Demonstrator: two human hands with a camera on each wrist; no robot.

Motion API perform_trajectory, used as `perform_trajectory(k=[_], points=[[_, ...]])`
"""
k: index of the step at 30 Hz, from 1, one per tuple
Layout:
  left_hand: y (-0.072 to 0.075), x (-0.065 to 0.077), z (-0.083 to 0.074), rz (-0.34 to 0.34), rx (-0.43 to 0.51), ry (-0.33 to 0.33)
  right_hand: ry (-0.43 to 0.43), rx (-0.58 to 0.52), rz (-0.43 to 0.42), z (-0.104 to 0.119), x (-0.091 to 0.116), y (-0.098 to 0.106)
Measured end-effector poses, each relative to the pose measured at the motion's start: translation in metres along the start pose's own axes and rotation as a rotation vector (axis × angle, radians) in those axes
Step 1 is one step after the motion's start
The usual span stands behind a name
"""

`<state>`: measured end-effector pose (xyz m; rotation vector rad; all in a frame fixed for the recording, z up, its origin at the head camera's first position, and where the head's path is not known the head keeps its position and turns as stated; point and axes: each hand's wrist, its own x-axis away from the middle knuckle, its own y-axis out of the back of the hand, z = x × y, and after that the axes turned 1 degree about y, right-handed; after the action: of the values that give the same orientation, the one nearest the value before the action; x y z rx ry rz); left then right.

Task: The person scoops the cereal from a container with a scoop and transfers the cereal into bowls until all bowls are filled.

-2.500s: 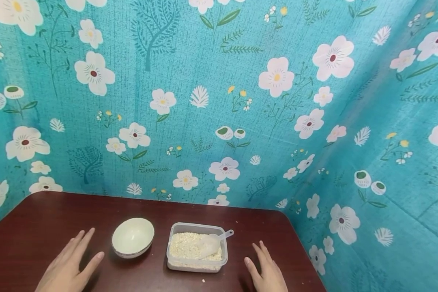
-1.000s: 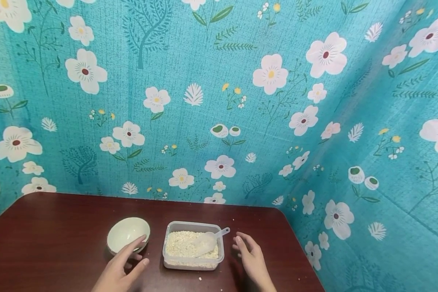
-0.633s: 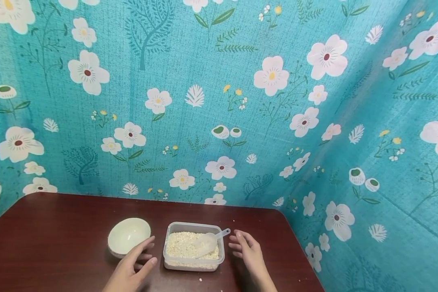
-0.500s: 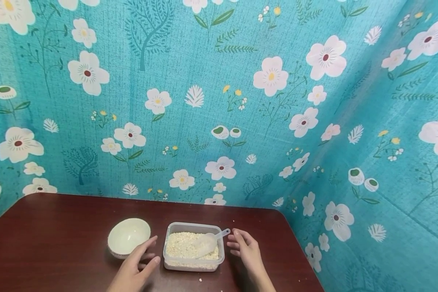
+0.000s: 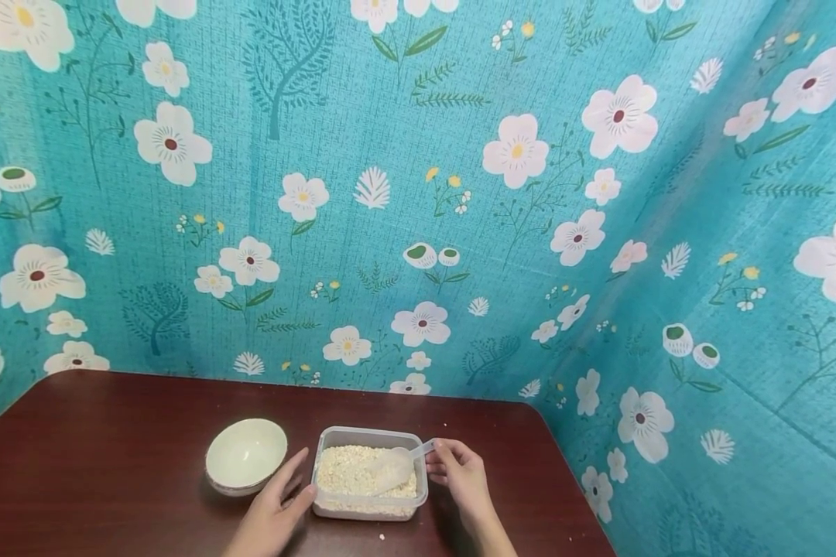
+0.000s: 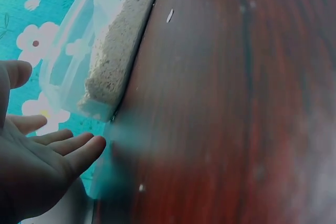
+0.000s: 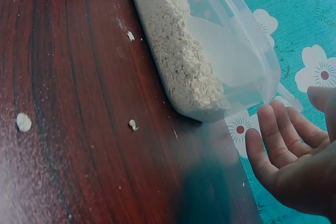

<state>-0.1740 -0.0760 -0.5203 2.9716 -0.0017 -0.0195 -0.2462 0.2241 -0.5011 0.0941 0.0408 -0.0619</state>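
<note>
A clear plastic container [image 5: 369, 510] filled with rolled oats [image 5: 351, 468] stands on the dark red table. A translucent scoop [image 5: 395, 468] lies in the oats, its handle sticking out over the right rim. My right hand [image 5: 463, 480] is at the end of that handle; in the right wrist view the handle tip lies between thumb and fingers [image 7: 283, 129], which are still spread apart. My left hand [image 5: 272, 503], fingers relaxed and thumb apart, is right at the container's left side. Behind the left hand sits a white bowl [image 5: 246, 456], with nothing inside.
The table [image 5: 125, 449] has a few stray oat flakes [image 7: 23, 122] on it near the container. A teal floral cloth [image 5: 362, 271] hangs behind the table and along its right side.
Both hands have moved inward from the sides. The left hand has passed in front of the bowl to the container's left side; the right hand has come up to the scoop handle.
</note>
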Motion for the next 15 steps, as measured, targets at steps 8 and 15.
perform_trajectory(k=[8,15], points=[[-0.006,-0.011,-0.001,0.019,0.100,0.101,-0.015,0.039,-0.048,0.002,-0.004,-0.006],[-0.010,-0.013,-0.003,0.007,0.175,0.059,-0.013,0.092,-0.074,0.008,-0.004,-0.010]])
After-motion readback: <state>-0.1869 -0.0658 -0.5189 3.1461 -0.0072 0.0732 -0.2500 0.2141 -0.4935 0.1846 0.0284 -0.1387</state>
